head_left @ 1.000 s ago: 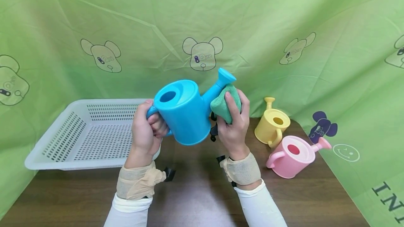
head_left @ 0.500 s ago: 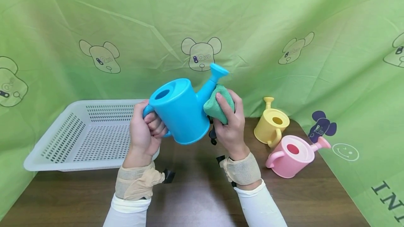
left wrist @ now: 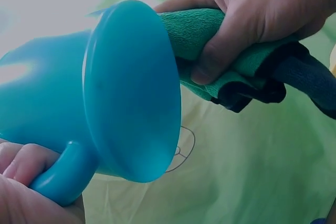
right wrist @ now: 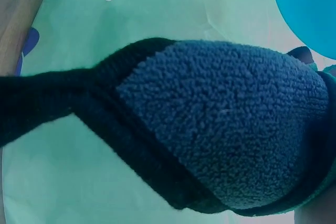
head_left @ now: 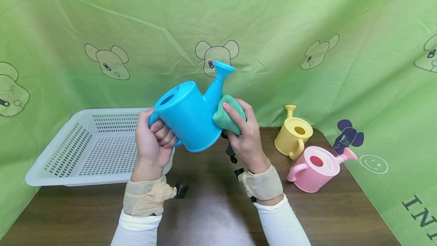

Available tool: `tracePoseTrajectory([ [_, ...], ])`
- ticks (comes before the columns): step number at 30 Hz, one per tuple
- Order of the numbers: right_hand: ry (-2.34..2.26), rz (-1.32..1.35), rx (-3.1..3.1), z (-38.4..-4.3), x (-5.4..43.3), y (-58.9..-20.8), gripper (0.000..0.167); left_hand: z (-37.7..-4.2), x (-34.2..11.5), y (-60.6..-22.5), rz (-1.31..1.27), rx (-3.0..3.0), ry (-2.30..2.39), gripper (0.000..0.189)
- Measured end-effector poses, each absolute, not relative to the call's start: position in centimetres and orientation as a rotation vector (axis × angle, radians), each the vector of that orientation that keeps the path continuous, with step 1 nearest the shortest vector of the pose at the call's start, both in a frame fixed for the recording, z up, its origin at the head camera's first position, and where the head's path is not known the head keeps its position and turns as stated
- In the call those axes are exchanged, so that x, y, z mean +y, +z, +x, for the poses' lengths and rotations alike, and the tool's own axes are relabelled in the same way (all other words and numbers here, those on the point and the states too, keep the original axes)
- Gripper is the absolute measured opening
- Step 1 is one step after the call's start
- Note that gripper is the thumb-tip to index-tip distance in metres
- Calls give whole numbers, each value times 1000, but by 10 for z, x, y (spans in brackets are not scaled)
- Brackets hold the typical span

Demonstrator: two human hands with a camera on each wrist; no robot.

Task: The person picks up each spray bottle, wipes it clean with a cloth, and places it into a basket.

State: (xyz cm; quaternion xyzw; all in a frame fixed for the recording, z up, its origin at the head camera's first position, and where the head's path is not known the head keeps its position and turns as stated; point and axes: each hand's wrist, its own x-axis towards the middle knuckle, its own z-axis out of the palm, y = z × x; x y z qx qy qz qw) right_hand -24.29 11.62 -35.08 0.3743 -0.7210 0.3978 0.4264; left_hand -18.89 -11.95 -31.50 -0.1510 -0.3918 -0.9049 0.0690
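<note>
A blue watering can [head_left: 191,117] is held up above the table, its spout tilted upward to the right. My left hand [head_left: 151,143] grips its handle, fingers curled through the loop. My right hand [head_left: 247,136] holds a bunched green cloth [head_left: 228,115] against the base of the spout. In the left wrist view the can's bottom [left wrist: 136,93] faces the camera, and the green cloth [left wrist: 194,30] shows a dark edge. The cloth's grey-blue side [right wrist: 226,119] and black trim fill much of the right wrist view.
A white perforated basket [head_left: 54,162] stands at the left of the brown wooden table [head_left: 211,208]. On the right are a yellow watering can [head_left: 290,141] and a pink watering can [head_left: 314,174]. A green printed curtain [head_left: 153,29] hangs behind and at the sides.
The blue watering can has shifted left and tipped further, its spout pointing more steeply up. My right hand has moved left with the cloth, now lower on the spout.
</note>
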Motion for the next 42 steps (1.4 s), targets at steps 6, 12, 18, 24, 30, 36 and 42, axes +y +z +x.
tracePoseTrajectory([
  [6,1007,925,-1787,-243,116,-350,67,-188,-123,-315,-504,-1138,-2799,45],
  [12,1033,958,-1777,-242,118,-350,77,-189,-129,-316,-674,-1109,-2929,41],
  [18,1027,1006,-1776,-239,119,-349,54,-188,-128,-316,-713,-1339,-2879,45],
  [24,989,1001,-1758,-240,121,-350,50,-186,-124,-314,-526,-1502,-2796,45],
  [30,1022,966,-1737,-239,122,-350,65,-186,-119,-314,-433,-1577,-2711,43],
  [36,1069,928,-1733,-237,123,-349,72,-187,-118,-314,-349,-1563,-2674,47],
  [42,1116,914,-1728,-237,125,-348,71,-187,-117,-313,-299,-1566,-2654,48],
])
